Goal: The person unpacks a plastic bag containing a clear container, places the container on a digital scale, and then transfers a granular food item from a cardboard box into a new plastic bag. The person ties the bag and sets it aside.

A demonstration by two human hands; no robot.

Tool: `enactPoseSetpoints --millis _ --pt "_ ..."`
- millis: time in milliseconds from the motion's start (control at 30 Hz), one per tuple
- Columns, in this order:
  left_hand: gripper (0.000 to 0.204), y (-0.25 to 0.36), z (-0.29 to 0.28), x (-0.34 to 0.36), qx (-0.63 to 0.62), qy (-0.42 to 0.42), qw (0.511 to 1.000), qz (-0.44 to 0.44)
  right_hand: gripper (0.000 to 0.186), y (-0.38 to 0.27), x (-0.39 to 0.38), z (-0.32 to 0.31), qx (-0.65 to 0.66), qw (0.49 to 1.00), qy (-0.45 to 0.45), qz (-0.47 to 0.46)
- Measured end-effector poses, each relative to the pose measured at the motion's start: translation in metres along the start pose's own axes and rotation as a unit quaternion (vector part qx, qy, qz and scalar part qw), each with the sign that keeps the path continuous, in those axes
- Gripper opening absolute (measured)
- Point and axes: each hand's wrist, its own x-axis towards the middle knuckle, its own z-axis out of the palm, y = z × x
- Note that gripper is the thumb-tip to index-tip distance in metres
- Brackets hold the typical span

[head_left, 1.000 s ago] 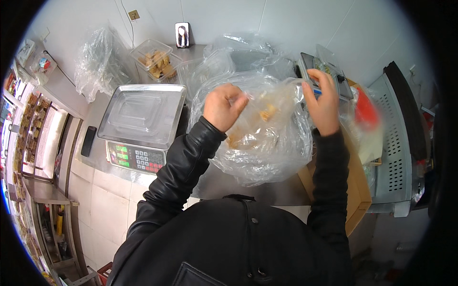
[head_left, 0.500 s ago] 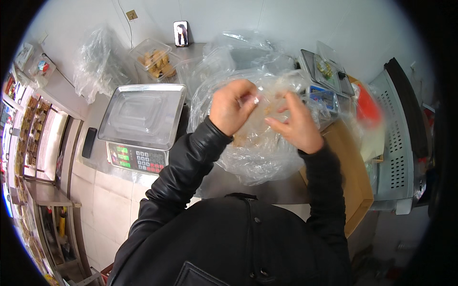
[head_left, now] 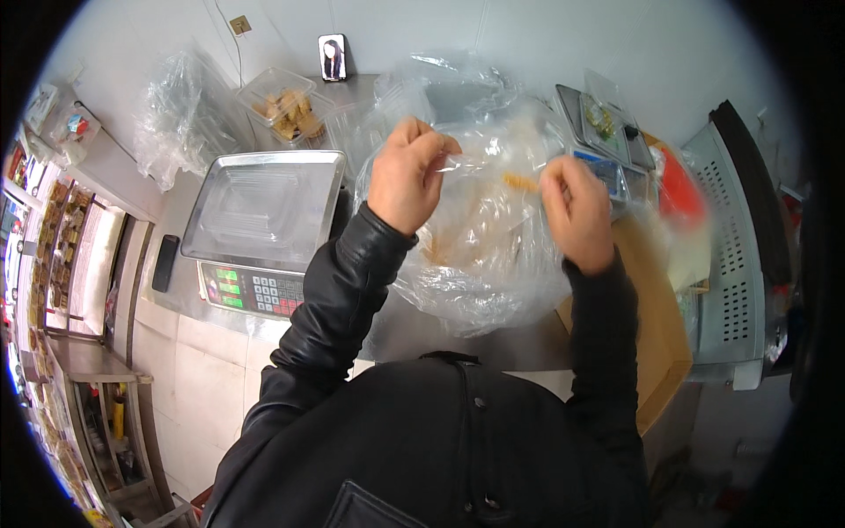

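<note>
Lying on the metal table (head_left: 405, 339) right in front of the person, a large clear plastic bag (head_left: 480, 295) spreads out crumpled, with yellowish-brown food pieces (head_left: 519, 182) showing hazily through it. The left hand (head_left: 407, 179) pinches the bag's thin film between thumb and fingers, at its upper left. The right hand (head_left: 578, 213) is curled shut on the plastic at the other side, and the film stretches between the two. To the left of the bag stands a scale (head_left: 264, 286) with a lit green display, and a clear plastic tray (head_left: 251, 204) sits on its pan. A dark phone (head_left: 165, 264) lies to the left of the scale. Behind the scale, a clear tub (head_left: 264, 79) holds brown food, with a bundle of clear bags (head_left: 189, 123) to its left. Another phone (head_left: 333, 58), its screen lit, leans against the wall. To the right of the bag are an open cardboard box (head_left: 664, 356), a blurred red item (head_left: 679, 189) and, farther out, a grey machine (head_left: 731, 264) with a perforated side.
</note>
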Motion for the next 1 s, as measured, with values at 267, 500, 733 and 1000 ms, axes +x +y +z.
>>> enactPoseSetpoints --millis 267,500,733,1000 --pt "0.021 0.013 0.003 -0.003 0.0 0.101 0.994 0.04 0.011 0.025 -0.003 -0.005 0.141 0.985 0.059 0.08" --pt "0.039 0.039 0.015 -0.032 -0.105 -0.142 0.984 -0.007 0.012 0.017 0.0 0.004 0.108 0.989 0.046 0.092" --pt "0.036 0.029 0.024 -0.021 -0.251 -0.047 0.964 -0.068 0.008 0.002 -0.009 0.007 0.049 0.993 -0.104 -0.018" --pt "0.02 0.037 0.003 -0.024 -0.424 0.002 0.891 -0.161 0.024 0.074 -0.001 -0.008 -0.107 0.987 -0.095 0.07"
